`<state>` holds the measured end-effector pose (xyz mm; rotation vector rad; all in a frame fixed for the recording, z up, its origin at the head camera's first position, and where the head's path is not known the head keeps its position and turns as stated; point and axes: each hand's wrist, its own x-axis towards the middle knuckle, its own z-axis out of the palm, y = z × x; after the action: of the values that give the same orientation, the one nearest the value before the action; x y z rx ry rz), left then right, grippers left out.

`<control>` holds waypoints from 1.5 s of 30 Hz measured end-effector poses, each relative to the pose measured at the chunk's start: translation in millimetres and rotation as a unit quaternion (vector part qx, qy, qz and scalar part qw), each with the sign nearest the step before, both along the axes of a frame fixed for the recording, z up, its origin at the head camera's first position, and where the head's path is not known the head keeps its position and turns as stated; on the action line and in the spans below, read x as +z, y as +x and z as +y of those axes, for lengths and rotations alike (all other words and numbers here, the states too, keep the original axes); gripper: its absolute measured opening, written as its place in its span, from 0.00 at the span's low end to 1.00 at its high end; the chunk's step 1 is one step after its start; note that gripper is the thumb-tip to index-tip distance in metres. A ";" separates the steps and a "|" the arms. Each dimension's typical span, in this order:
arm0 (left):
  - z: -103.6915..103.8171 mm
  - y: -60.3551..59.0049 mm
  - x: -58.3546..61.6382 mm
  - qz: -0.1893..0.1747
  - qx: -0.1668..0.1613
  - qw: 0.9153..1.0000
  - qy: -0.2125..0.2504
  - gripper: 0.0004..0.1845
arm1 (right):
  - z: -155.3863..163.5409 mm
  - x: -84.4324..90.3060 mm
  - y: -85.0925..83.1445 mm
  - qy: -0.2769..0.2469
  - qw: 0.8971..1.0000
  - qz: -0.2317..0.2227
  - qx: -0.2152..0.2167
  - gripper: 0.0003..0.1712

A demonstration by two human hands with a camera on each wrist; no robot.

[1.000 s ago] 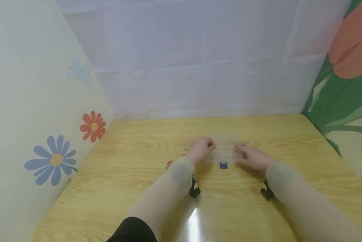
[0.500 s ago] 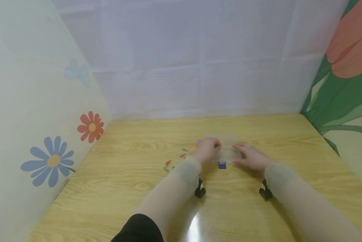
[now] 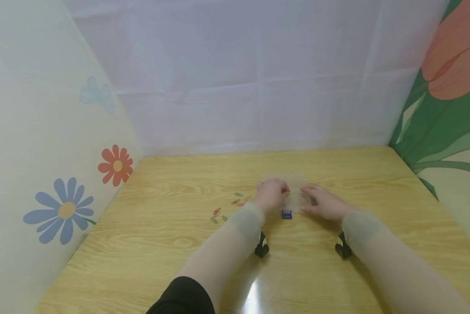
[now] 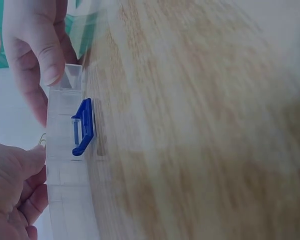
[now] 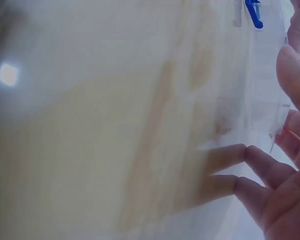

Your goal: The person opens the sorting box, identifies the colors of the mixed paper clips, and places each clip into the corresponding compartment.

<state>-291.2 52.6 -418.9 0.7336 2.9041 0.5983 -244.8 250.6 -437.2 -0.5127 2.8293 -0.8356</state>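
Left hand (image 3: 273, 194) shifted right; box (image 3: 293, 192) crosswise (clasp (image 3: 286, 214) nearward).

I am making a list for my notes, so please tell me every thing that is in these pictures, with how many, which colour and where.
clear plastic box: one, transparent, on the table between both hands
blue latch: one, blue, on the near side of the box
paper clips: several, red, green and orange, loose on the table to the left of the left hand
table: one, light wood grain, fills the lower part of the head view
flower panels: one on each side, pale with blue and red flowers on the left, green with an orange flower on the right
back sheet: one, white, creased, behind the table
left hand: one, fingers curled on the box's left end
right hand: one, fingers on the box's right end
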 end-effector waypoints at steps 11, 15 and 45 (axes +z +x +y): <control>-4.9 2.4 0.4 0.002 -0.012 1.000 0.002 0.06 | -2.0 3.4 0.9 0.004 1.000 0.007 0.007 0.43; -6.2 3.3 -0.1 0.012 -0.013 1.000 0.000 0.06 | -2.3 3.9 0.5 0.005 1.000 0.011 0.010 0.43; -38.7 8.4 4.7 0.032 -0.003 0.999 0.009 0.08 | -0.4 4.0 6.3 0.001 1.000 0.020 0.007 0.42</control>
<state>-282.8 13.9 -414.2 0.7761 2.9577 0.6116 -238.5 250.2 -433.2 -0.5552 2.8590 -0.8300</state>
